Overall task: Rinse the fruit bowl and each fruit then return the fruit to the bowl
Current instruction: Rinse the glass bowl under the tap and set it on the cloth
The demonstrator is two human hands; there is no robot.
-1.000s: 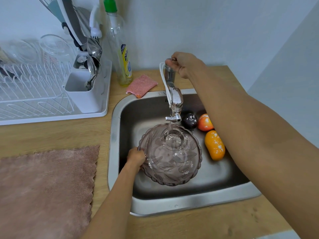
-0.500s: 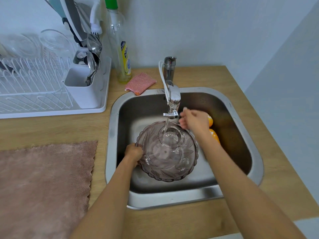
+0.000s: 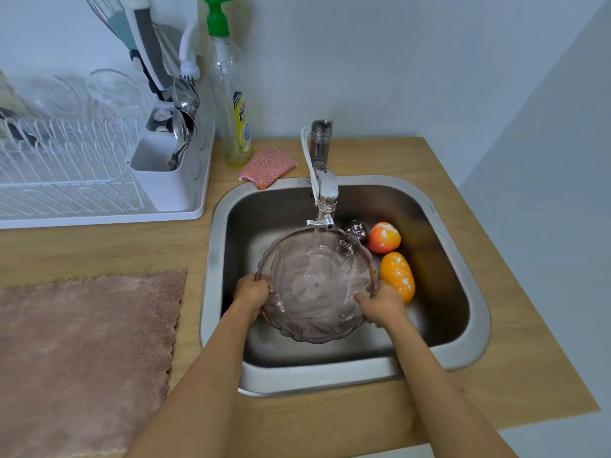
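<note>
A tinted glass fruit bowl (image 3: pixel 314 285) with a scalloped rim is tilted under the running tap (image 3: pixel 325 196) inside the steel sink (image 3: pixel 463 259). My left hand (image 3: pixel 251 292) grips its left rim and my right hand (image 3: pixel 380 302) grips its right rim, thumb inside the bowl. Water runs over the inside of the bowl. Three fruits lie on the sink floor to the right: a dark round fruit (image 3: pixel 357 230), a red-orange round fruit (image 3: pixel 383 237) and an orange oval fruit (image 3: pixel 396 276) just beyond my right hand.
A pink towel (image 3: pixel 82 355) lies on the wooden counter at the left. Behind it stands a white dish rack (image 3: pixel 99 180) with glasses and cutlery. A dish soap bottle (image 3: pixel 231 94) and a pink scrub pad (image 3: pixel 267 166) sit behind the sink. Walls close in at the back and right.
My right hand left the tap handle, came down past the spout and took hold of the bowl's right rim. The bowl has tilted so its inside faces up toward me.
</note>
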